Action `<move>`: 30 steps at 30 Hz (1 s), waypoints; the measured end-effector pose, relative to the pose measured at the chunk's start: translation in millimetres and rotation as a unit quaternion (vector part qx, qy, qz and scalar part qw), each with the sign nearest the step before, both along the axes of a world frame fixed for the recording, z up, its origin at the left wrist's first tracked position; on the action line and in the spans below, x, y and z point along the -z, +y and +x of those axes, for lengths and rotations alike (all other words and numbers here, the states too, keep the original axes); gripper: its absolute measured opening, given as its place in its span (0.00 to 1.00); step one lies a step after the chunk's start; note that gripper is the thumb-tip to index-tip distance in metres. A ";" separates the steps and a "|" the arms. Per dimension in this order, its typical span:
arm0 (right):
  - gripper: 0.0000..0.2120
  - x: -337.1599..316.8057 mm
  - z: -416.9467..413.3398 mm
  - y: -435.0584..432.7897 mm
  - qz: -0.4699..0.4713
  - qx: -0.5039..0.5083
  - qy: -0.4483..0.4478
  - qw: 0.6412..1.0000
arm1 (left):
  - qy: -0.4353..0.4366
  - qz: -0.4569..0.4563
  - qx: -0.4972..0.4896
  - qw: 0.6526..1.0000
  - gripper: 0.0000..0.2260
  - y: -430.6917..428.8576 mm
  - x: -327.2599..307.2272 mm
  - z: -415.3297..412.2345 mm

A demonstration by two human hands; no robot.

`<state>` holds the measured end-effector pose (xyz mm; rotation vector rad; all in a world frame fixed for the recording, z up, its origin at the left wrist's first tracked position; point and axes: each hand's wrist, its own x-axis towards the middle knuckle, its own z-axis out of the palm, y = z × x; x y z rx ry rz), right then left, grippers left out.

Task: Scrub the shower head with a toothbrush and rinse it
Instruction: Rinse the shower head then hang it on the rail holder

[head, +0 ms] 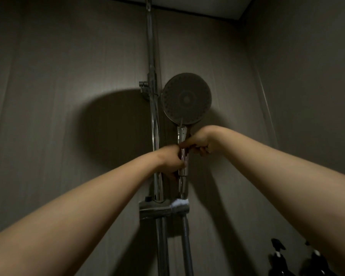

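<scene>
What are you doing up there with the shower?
A person is reaching up with both arms to the shower head, which faces us next to the shiny rail. The left hand grips its handle low down, and the right hand grips it a little higher. No toothbrush or running water shows, so scrubbing does not seem to be under way. It is dim, so the fingers are hard to make out.

Both arms stretched up and forward; left hand point(170, 161) just below right hand point(200, 143), fingers of both curled, gripping
</scene>
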<state>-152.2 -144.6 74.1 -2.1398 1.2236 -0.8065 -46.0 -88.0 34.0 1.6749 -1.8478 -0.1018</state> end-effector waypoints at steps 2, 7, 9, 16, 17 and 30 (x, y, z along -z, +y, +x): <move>0.18 5.6 -0.3 -1.0 -0.008 0.003 0.000 1.000 | -0.022 0.000 -0.010 1.000 0.14 0.9 2.3 -0.3; 0.16 11.4 -3.2 -1.0 -0.019 0.009 -0.008 1.000 | -0.036 -0.001 -0.028 0.999 0.15 -3.2 2.8 -0.9; 0.17 12.7 -3.6 0.7 -0.026 0.013 -0.003 1.000 | -0.033 -0.006 -0.030 0.999 0.14 -4.1 3.0 -0.4; 0.17 12.6 -0.7 13.0 -0.035 0.003 0.006 0.999 | -0.076 -0.033 -0.037 0.996 0.15 -0.9 5.8 3.1; 0.17 12.7 -0.5 14.3 -0.039 0.004 0.006 0.999 | -0.075 -0.027 -0.034 0.996 0.16 -0.9 5.7 4.2; 0.13 31.8 -3.6 10.7 -0.030 -0.005 0.007 1.000 | -0.052 0.030 -0.032 0.998 0.16 -5.1 19.5 6.3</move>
